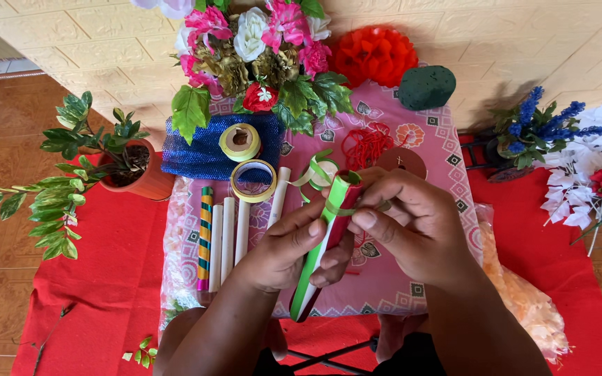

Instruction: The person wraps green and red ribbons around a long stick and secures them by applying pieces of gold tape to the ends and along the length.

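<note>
While a stick (323,244), part green and part dark red, is gripped upright-tilted in the closed left hand (283,254) above the pink cloth (391,271), green ribbon (339,209) is pinched against its top by the right hand (409,230); wrapping appears under way, and steady tension is judged necessary next. Bare white sticks (228,240), one striped stick (205,237) and two tape rolls (245,163) are noted just left; nothing is seen blocking the hands.

On the pink cloth lie three plain white tubes (229,237) and one striped tube (205,237) at the left. Far from them are two tape rolls (240,142). One potted plant (130,163) stands far left. Two hands (283,247) hold one green-wrapped tube (315,261).
</note>
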